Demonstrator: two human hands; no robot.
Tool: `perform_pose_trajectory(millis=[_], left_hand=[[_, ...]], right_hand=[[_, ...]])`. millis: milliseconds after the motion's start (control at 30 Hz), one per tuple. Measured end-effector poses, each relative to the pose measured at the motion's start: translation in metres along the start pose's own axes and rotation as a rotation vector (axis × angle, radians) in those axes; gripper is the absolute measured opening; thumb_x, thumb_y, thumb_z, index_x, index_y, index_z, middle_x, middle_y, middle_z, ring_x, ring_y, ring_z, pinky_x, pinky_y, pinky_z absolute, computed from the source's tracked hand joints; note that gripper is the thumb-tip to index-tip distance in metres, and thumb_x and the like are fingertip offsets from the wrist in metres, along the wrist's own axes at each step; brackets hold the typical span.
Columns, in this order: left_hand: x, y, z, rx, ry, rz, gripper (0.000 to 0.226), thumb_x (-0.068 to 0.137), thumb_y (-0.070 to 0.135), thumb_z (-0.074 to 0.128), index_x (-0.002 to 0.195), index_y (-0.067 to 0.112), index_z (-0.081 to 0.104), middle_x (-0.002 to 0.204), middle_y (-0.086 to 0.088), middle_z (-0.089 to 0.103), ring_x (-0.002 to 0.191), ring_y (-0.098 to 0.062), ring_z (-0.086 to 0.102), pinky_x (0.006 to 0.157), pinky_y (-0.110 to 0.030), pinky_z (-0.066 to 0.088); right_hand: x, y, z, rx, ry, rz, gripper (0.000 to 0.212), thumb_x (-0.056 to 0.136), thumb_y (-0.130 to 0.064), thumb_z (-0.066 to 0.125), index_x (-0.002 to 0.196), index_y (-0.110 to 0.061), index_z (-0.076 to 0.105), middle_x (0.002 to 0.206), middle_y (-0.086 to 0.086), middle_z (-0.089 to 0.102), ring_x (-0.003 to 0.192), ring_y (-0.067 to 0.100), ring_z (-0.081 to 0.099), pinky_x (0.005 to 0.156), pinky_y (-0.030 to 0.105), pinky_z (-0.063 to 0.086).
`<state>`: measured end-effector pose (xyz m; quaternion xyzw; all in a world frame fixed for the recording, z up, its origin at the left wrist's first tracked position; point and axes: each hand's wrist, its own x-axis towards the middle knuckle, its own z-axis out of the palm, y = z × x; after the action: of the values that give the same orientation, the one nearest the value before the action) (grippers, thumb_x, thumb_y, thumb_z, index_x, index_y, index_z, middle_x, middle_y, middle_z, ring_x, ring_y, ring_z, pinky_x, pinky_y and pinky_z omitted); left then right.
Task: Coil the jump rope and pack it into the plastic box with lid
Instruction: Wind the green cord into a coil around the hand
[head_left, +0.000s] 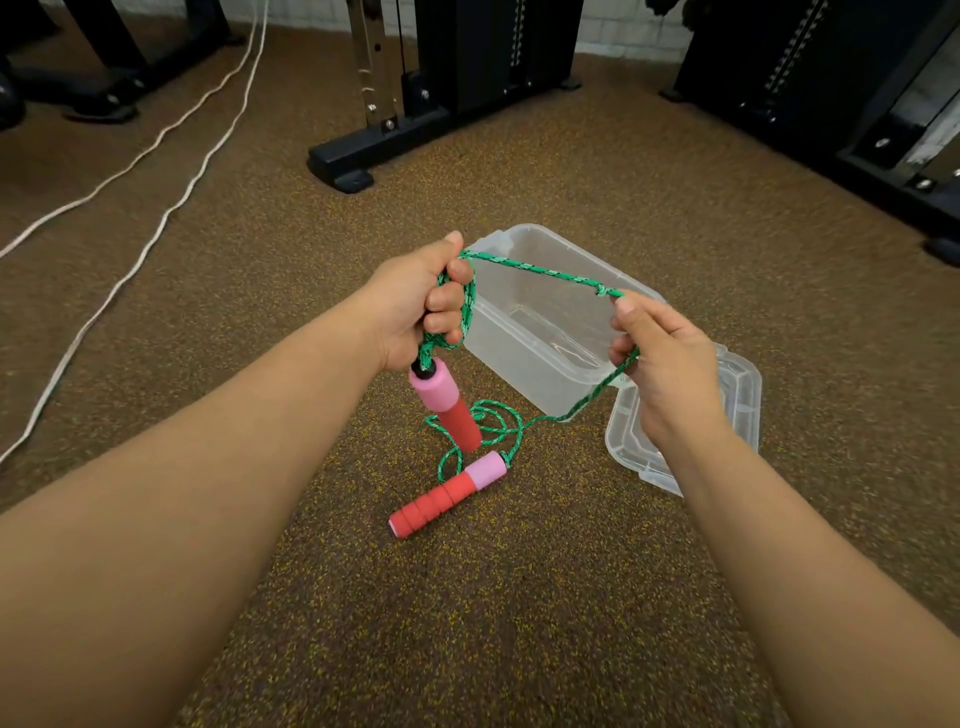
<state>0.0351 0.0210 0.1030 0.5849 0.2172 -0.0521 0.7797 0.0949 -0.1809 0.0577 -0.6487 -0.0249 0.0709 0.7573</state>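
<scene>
So the coiling is underway but nowhere near finished, I'd say. The left hand (415, 306), just left of frame centre, is closed around a few loops of the green jump rope (540, 271), and one pink-and-red handle (449, 408) dangles below that fist. From there a stretch of rope runs right across the middle of the frame to the right hand (662, 358), whose thumb and fingers are pinched on it, right about where a small knot sits.

Below the hands, a loose tangle of rope lies on the speckled floor (519, 597), ending at the second handle (449, 493), which lies flat just under centre. That slack has yet to be gathered.

The plastic box (524, 358) sits open on the floor behind the hands, centre frame, and looks empty. Its lid (743, 395) lies right beside it, lower right, partly hidden by the right wrist.

What's left, as I read it: wind up the remaining rope, bring in the second handle, drop the bundle in the box, snap the lid on.
</scene>
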Motion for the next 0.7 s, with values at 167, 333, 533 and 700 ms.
perform_pose_trajectory(millis=[167, 333, 533, 700], left_hand=[[0.0, 0.001, -0.001, 0.007, 0.04, 0.012, 0.044, 0.098, 0.046, 0.034, 0.061, 0.024, 0.039, 0.031, 0.01, 0.026, 0.027, -0.006, 0.023, 0.045, -0.023, 0.031], [-0.002, 0.002, -0.005, -0.003, 0.06, 0.038, 0.042, 0.098, 0.046, 0.035, 0.062, 0.024, 0.04, 0.032, 0.01, 0.026, 0.029, -0.007, 0.022, 0.045, -0.023, 0.032], [-0.004, 0.012, 0.004, -0.172, 0.043, 0.079, 0.042, 0.098, 0.046, 0.036, 0.061, 0.025, 0.041, 0.031, 0.009, 0.027, 0.028, -0.007, 0.024, 0.043, -0.019, 0.032], [-0.001, 0.013, 0.009, -0.4, 0.124, 0.134, 0.039, 0.099, 0.041, 0.037, 0.071, 0.022, 0.055, 0.037, 0.011, 0.042, 0.03, -0.005, 0.034, 0.041, -0.016, 0.037]], right_hand=[[-0.006, 0.001, 0.003, -0.224, -0.051, -0.045, 0.032, 0.097, -0.033, 0.047, 0.075, -0.025, 0.068, 0.061, -0.006, 0.048, 0.05, 0.005, 0.038, 0.053, 0.019, 0.035], [-0.004, -0.011, 0.004, -0.04, 0.069, 0.031, 0.04, 0.099, -0.039, 0.038, 0.065, -0.02, 0.05, 0.049, -0.009, 0.031, 0.043, 0.007, 0.023, 0.045, 0.023, 0.02], [-0.006, 0.012, 0.0, -0.456, 0.016, 0.063, 0.046, 0.099, -0.039, 0.035, 0.064, -0.02, 0.058, 0.046, -0.006, 0.039, 0.041, 0.009, 0.032, 0.048, 0.027, 0.023], [-0.023, 0.03, 0.004, -1.01, -0.205, -0.229, 0.035, 0.098, -0.041, 0.039, 0.093, -0.026, 0.07, 0.059, -0.006, 0.059, 0.061, 0.02, 0.054, 0.056, 0.03, 0.035]])
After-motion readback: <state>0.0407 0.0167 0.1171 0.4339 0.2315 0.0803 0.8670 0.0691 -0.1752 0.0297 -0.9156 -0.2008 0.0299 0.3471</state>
